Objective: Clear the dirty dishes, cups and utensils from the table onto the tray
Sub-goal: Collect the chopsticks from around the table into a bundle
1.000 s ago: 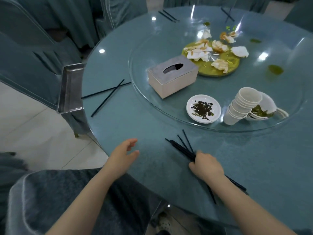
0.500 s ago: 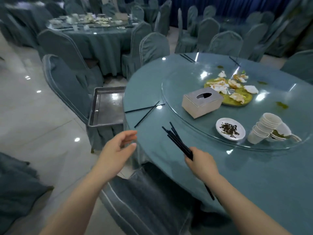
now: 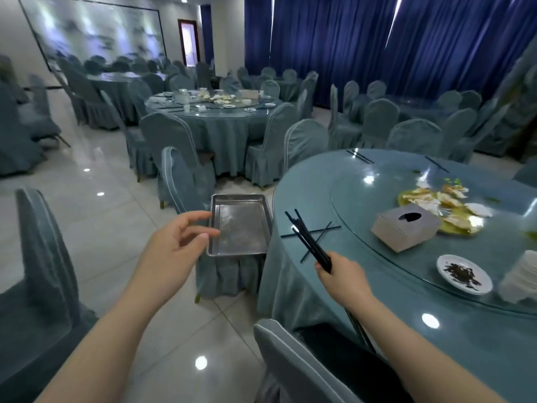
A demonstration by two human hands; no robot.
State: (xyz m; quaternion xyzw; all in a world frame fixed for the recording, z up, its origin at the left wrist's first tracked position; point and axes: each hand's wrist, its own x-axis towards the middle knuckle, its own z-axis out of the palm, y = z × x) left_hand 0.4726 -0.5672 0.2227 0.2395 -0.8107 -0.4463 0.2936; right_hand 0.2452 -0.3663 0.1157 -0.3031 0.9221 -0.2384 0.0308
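head view takes in a round worktop (image 3: 334, 283) under a smooth teal cloth, with a glossy glass turntable (image 3: 363, 199) on top that throws back the ceiling lights. the right hand (image 3: 344, 276) is closed around a bundle of thin black chopsticks (image 3: 308, 239), their matte tips fanned out and pointing up and to the left above the worktop's edge. the left hand (image 3: 171, 251) is open, fingers loosely curled with the thumb apart from them, holding nothing, and it sits in view over the near left rim of a rectangular metal tray (image 3: 239, 228). the tray is dull brushed steel with a raised lip and rounded corners, resting on a cloth-covered chair (image 3: 186, 181) just beside the worktop. two more black chopsticks (image 3: 315, 231) lie crossed on the cloth near the held bundle. on the turntable stand a boxy silver tissue holder (image 3: 406, 231) with an oval slot, a small round white saucer (image 3: 465, 274) with dark tea leaves, a blurred white stack of cups (image 3: 520, 276) at the right edge, and a yellow-green plate (image 3: 453, 222) strewn with crumpled napkins.

compared with half a second ago, the camera has tipped up, so more of the hall, its other tables and blue curtains, shows. the left hand has moved from short of the tray to its rim, and the chopstick bundle now sits over the crossed pair.
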